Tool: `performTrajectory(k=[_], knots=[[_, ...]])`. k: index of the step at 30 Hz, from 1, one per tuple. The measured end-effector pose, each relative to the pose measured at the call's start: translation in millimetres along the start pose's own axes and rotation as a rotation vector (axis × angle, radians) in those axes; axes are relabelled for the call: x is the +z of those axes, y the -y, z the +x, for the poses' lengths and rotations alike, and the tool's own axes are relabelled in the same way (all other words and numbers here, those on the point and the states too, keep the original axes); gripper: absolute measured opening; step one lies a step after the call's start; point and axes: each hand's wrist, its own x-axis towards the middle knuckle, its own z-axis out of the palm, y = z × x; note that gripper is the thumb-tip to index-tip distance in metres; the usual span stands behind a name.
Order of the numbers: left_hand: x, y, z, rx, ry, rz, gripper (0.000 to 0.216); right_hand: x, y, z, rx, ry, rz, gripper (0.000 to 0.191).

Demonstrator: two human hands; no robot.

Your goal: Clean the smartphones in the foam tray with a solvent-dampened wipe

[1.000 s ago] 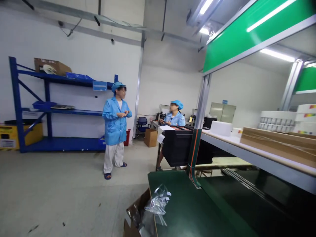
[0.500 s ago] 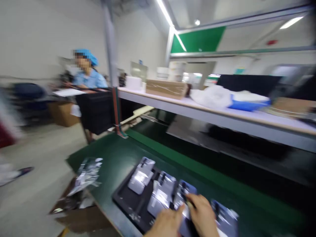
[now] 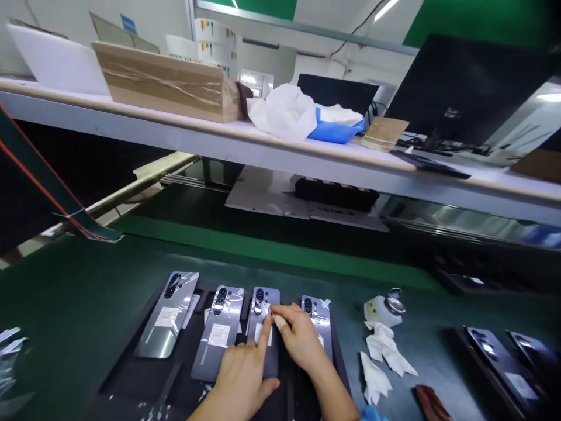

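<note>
Several grey-blue phones lie back up on a black tray (image 3: 125,374), with paper labels visible on their backs. My left hand (image 3: 243,371) rests over the third phone (image 3: 272,354) from the left, its index finger stretched onto the phone's back and the other fingers loosely bent. On the same phone, just below the cameras, my right hand (image 3: 302,339) pinches thumb and fingertips together; what lies between them is too small to make out. To the left are a second phone (image 3: 218,335) and a tilted outer phone (image 3: 169,321). A further phone (image 3: 319,321) is partly behind my right wrist.
Right of the tray stand a white bottle with a metal lid (image 3: 383,309), crumpled white wipes (image 3: 388,348) and a brown cloth (image 3: 432,403). Another tray with phones (image 3: 499,365) sits far right. Clear plastic scraps (image 3: 11,362) lie left. A shelf (image 3: 272,149) crosses above the green bench.
My view has swung to the right, so the seated co-worker is out of sight and the bottle, wipes and second tray show. Both hands stay at the third phone.
</note>
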Motion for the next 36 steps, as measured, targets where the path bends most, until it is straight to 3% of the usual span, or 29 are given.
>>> performTrajectory(k=[9, 14, 17, 20, 28, 31, 36], knots=[[12.3, 6.5, 11.6, 0.027, 0.021, 0.057, 0.093, 5.0, -8.3, -5.7, -0.01, -0.033, 0.013, 0.034], [21.2, 4.4, 12.5, 0.017, -0.131, 0.19, 0.096, 10.9, -23.9, 4.3, 0.038, -0.221, -0.032, 0.043], [20.7, 2.8, 12.3, 0.027, -0.196, 0.238, 0.098, 16.6, -28.2, 14.2, 0.064, -0.186, -0.109, 0.056], [24.3, 6.8, 13.1, 0.05, -0.246, 0.242, 0.098, 20.7, -27.3, 21.7, 0.128, -0.131, -0.001, 0.063], [47.3, 30.9, 11.0, 0.233, -0.44, 0.2, 0.087, 22.2, -21.7, 21.5, 0.203, -0.265, 0.581, 0.06], [49.9, 32.9, 9.5, 0.274, -0.469, 0.183, 0.087, 20.4, -16.9, 15.2, 0.19, -0.315, 0.592, 0.06], [51.4, 32.2, 7.9, 0.29, -0.497, 0.147, 0.11, 16.4, -9.8, 4.4, 0.146, -0.399, 0.488, 0.056]])
